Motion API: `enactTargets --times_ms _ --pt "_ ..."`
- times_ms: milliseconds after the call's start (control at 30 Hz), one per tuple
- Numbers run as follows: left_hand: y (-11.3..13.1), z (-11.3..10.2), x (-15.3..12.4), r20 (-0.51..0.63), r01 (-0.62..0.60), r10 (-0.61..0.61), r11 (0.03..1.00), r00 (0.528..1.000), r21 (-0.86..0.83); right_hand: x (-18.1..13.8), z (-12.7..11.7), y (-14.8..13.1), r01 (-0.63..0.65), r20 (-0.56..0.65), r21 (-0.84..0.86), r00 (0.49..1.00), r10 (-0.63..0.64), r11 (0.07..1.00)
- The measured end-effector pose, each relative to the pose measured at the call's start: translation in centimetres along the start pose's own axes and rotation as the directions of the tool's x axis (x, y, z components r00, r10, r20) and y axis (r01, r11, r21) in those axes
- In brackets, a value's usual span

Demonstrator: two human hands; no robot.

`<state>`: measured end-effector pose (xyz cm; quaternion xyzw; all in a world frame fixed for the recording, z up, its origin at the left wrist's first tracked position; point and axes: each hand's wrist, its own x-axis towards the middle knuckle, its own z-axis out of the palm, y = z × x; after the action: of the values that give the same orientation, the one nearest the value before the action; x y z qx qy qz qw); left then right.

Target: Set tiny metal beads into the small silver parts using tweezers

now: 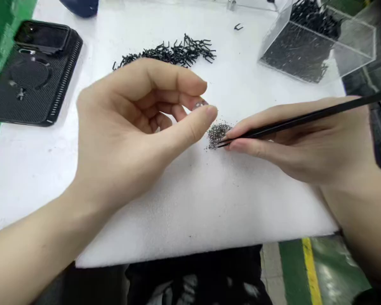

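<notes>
My left hand (pixel 123 123) hovers over the white work surface with its fingers curled. The index fingertip stands apart from the thumb, while the middle fingertip meets the thumb tip. A shiny, speckled spot (pixel 200 104) shows there; whether it is a fingernail or a small held thing I cannot tell. My right hand (pixel 305 140) is closed round black tweezers (pixel 282 125). Their points reach into a small pile of tiny metallic grains (pixel 218 134). Behind my left hand lies a heap of small black forked pieces (pixel 178 53), partly hidden by it.
A clear plastic box (pixel 355 51) with many black pieces stands at the back right. One loose forked piece (pixel 238 27) lies left of it. A black phone-like device (pixel 34 76) rests at the left edge. A dark blue object (pixel 82 6) is cut off at the top.
</notes>
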<state>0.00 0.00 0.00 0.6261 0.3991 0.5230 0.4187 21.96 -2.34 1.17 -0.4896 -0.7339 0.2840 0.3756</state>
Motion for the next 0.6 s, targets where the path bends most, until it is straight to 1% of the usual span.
enactTargets --times_ms 133,233,400,600 --pt "-0.03 -0.03 0.00 0.011 -0.032 0.031 0.999 0.999 0.019 -0.11 -0.21 0.22 -0.045 0.017 0.083 0.999 0.044 0.995" --pt "0.04 0.04 0.04 0.016 -0.032 0.032 0.999 0.999 0.004 -0.14 -0.29 0.31 -0.074 0.028 0.132 0.997 0.071 0.988" --pt "0.06 0.11 0.08 0.022 -0.021 0.021 1.000 1.000 -0.003 -0.11 -0.40 0.30 -0.098 0.036 0.154 0.995 0.093 0.983" --pt "-0.04 -0.22 0.13 0.074 -0.035 0.035 0.999 0.997 0.000 -0.04 -0.25 0.10 -0.115 0.026 0.160 0.993 0.112 0.980"
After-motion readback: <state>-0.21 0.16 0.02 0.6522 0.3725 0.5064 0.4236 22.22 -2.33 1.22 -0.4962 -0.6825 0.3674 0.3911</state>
